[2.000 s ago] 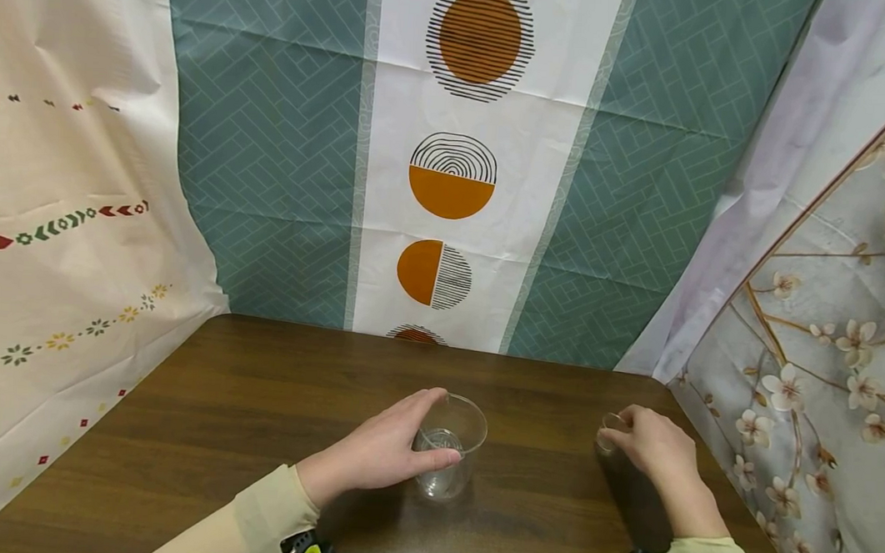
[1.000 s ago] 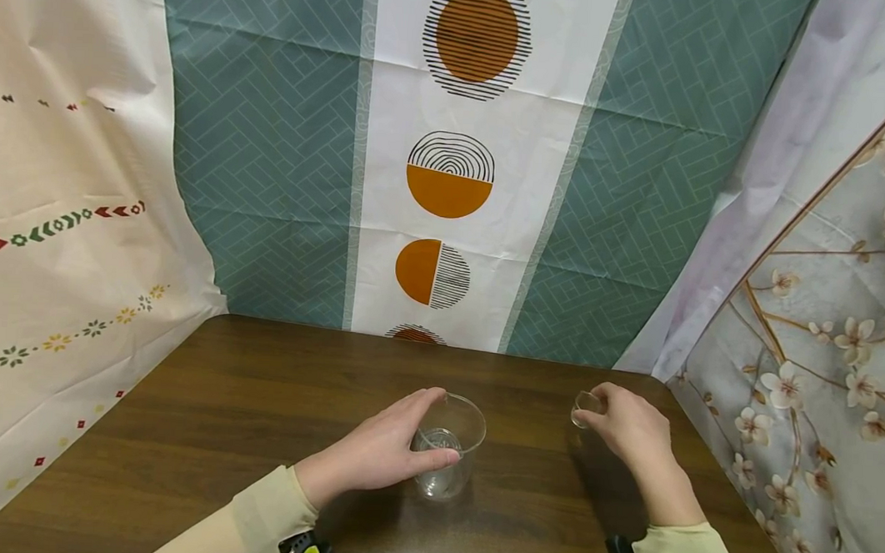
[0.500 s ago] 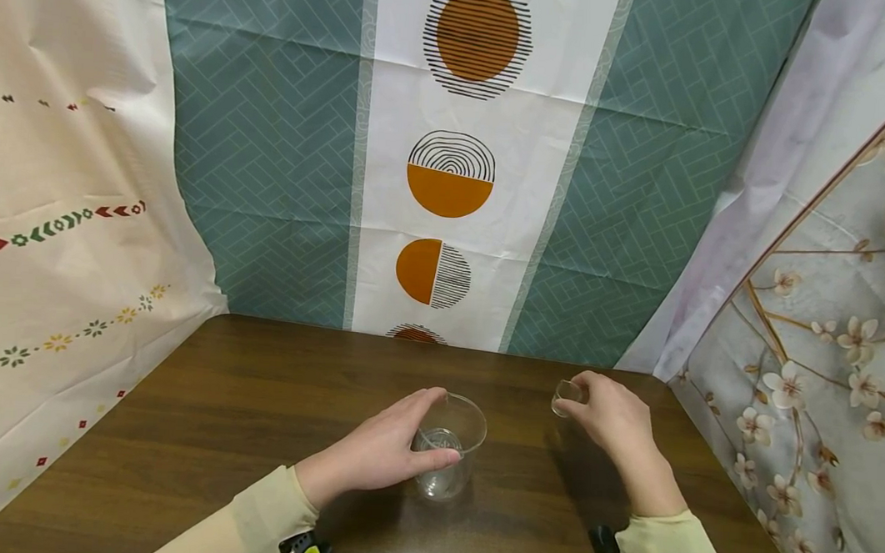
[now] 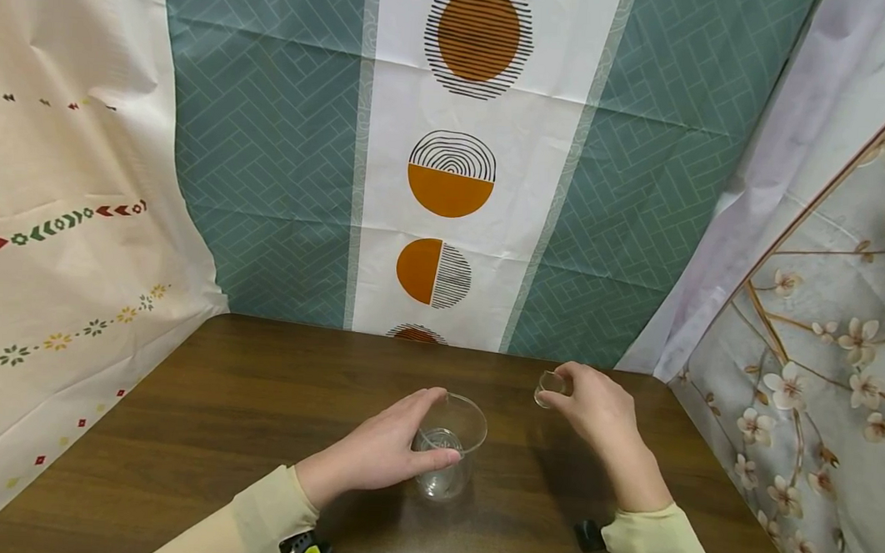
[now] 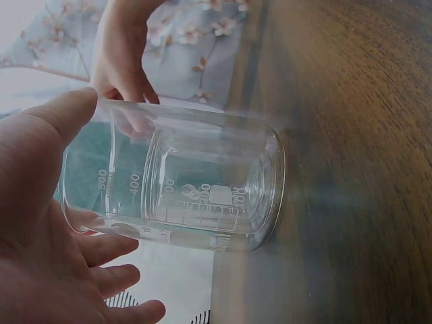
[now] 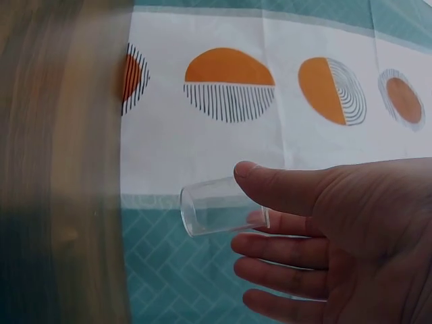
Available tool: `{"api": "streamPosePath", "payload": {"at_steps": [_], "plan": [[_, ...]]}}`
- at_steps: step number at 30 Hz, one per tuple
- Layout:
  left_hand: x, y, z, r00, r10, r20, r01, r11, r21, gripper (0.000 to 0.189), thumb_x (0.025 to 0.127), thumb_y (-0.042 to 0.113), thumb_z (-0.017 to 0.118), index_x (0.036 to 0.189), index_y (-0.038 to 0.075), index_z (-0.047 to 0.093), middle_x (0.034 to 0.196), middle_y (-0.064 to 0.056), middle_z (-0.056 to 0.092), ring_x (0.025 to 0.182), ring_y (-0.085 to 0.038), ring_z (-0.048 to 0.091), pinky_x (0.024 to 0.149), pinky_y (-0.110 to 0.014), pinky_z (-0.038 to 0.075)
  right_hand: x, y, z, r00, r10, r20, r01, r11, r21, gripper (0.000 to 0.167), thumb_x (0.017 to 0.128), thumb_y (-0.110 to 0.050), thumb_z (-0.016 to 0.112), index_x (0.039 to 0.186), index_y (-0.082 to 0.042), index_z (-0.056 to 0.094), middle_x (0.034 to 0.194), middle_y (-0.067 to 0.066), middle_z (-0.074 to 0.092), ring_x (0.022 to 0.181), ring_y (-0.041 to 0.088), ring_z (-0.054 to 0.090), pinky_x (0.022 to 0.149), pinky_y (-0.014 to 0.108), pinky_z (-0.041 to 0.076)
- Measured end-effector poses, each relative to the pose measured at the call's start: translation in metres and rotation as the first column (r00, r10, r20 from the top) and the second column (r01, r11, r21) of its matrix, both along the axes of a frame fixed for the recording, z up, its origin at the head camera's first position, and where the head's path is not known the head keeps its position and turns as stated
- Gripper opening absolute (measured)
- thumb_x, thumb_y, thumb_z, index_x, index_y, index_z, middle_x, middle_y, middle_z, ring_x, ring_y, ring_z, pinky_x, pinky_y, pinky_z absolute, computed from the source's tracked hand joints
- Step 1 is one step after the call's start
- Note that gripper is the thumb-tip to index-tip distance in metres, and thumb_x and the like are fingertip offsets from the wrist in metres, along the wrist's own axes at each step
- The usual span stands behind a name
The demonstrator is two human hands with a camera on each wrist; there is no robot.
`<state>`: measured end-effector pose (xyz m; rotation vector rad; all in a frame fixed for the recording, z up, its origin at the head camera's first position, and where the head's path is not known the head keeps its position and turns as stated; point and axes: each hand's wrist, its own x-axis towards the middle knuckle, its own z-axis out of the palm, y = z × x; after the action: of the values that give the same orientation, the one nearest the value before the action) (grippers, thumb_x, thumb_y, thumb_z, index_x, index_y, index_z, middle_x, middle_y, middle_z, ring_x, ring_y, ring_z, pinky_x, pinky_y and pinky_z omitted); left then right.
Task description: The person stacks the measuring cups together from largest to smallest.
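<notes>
My left hand (image 4: 374, 444) holds a large clear glass beaker (image 4: 466, 470) near its rim, thumb on one side and fingers on the other. The beaker stands upright on the table; white graduation marks show on it in the left wrist view. Inside it is a smaller glass beaker (image 5: 202, 182) with its own rim. To the right, my right hand (image 4: 601, 406) pinches a small clear glass cup (image 6: 216, 209) between thumb and index finger. This cup is raised off the table, base down and slightly tilted. The other right fingers extend below it in the right wrist view.
The dark wooden table (image 4: 257, 384) carries the large beaker. A green and white patterned cloth (image 4: 282, 176) hangs along the back edge. Cream cloth (image 4: 76, 249) borders the left side, and flowered cloth (image 4: 819, 396) the right.
My right hand has moved left and away from me with the small glass cup, closer to the large beaker. My left hand and the large beaker have stayed in place.
</notes>
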<state>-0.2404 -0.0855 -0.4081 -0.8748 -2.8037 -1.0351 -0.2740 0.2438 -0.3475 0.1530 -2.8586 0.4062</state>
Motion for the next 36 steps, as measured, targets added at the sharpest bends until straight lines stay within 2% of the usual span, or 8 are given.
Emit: {"api": "streamPosePath", "payload": {"at_steps": [17,24,36], "plan": [[-0.002,0.000,0.002,1.000,-0.005,0.015,0.005,1.000,-0.009,0.101,0.097,0.073,0.071,0.170,0.011,0.039,0.173,-0.008,0.043,0.159,-0.030,0.041,0.125,-0.058,0.039,0.008,-0.023,0.003,0.997,0.064,-0.040,-0.065,0.998,-0.014,0.044,0.094,-0.038,0.090,0.125,-0.009,0.078,0.118,0.008,0.079,0.100,0.030,0.074,0.081,0.058,0.059],[-0.002,0.000,0.002,1.000,-0.006,0.028,0.006,1.000,-0.007,0.103,0.097,0.075,0.070,0.170,0.010,0.039,0.174,-0.008,0.041,0.159,-0.030,0.040,0.125,-0.058,0.038,0.012,-0.030,0.006,0.994,0.086,-0.068,-0.087,0.996,-0.014,0.042,0.094,-0.037,0.090,0.124,-0.011,0.079,0.121,0.008,0.079,0.106,0.032,0.074,0.085,0.059,0.060],[-0.002,0.000,0.002,1.000,-0.009,0.026,0.009,1.000,-0.005,0.100,0.097,0.073,0.071,0.169,0.011,0.040,0.174,-0.006,0.041,0.159,-0.029,0.041,0.125,-0.058,0.039,0.021,-0.044,0.006,0.985,0.136,-0.105,-0.141,0.989,-0.044,0.039,0.091,-0.040,0.092,0.119,-0.016,0.079,0.114,0.001,0.079,0.104,0.027,0.074,0.087,0.057,0.059]]}}
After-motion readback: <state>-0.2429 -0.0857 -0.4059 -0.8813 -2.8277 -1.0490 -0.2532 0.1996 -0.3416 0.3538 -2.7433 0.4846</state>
